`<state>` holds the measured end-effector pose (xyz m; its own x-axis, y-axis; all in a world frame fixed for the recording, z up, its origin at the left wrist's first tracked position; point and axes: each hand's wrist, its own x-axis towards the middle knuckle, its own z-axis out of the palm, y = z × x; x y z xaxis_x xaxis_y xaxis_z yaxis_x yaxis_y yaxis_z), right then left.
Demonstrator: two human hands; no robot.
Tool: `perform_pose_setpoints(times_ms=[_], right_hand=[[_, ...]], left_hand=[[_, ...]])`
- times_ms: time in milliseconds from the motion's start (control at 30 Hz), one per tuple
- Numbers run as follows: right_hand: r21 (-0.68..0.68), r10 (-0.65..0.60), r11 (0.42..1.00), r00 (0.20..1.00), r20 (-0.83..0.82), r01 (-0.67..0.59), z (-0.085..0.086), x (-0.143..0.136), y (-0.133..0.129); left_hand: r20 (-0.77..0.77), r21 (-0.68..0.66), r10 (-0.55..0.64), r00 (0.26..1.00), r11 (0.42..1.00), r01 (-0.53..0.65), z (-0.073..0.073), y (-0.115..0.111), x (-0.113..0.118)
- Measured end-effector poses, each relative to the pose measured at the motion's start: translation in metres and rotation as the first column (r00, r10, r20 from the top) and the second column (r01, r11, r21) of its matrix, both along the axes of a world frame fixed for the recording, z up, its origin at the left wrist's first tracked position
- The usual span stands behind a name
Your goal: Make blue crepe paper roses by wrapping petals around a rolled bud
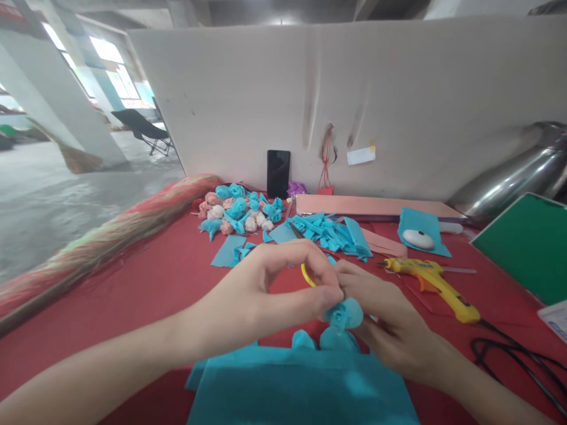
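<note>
Between my two hands is a small blue paper flower [341, 316] with curled petals. My left hand [266, 289] comes from the left, thumb and forefinger pinched on the flower's edge. From the right, my right hand [390, 313] is closed around the flower's other side, its fingertips partly hidden. Below them, rounded blue paper petals [305, 340] lie at the far edge of a stack of blue paper sheets [301, 389]. Just behind my hands shows a yellow scissor handle [306, 275], mostly covered by my left hand.
Blue, pink and white paper flowers [239, 209] are heaped at the back left, beside blue paper scraps [328, 231]. A yellow glue gun [436, 283] with a black cord [514, 354] lies right. A phone [278, 173] leans on the white panel [230, 94]. A green board [527, 254] stands far right.
</note>
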<state>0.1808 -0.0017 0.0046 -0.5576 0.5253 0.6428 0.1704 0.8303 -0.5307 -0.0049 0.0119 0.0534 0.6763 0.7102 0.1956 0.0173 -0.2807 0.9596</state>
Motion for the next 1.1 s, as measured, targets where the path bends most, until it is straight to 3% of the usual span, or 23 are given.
perform_pose_setpoints(times_ms=[433,633,900,1100], right_hand=[[-0.095,-0.043,0.995,0.999,-0.022,0.041,0.0004,0.0013,-0.0018],[-0.082,-0.014,0.997,1.0,-0.019,0.012,-0.0012,0.0004,-0.0015],[-0.136,0.021,0.99,1.0,-0.022,-0.023,-0.0041,0.0001,-0.0017],[-0.281,0.07,0.954,0.99,-0.123,-0.102,-0.0003,-0.0053,-0.0045]], left_hand=[[0.102,-0.014,-0.008,0.995,1.0,0.009,-0.004,-0.0004,-0.0014],[0.074,-0.042,-0.03,0.997,0.999,0.033,-0.0029,-0.0008,-0.0017],[0.01,0.051,-0.008,1.0,0.999,0.008,-0.0028,-0.0015,0.0006],[0.032,-0.004,-0.063,0.997,0.998,0.063,-0.0065,-0.0018,0.002]])
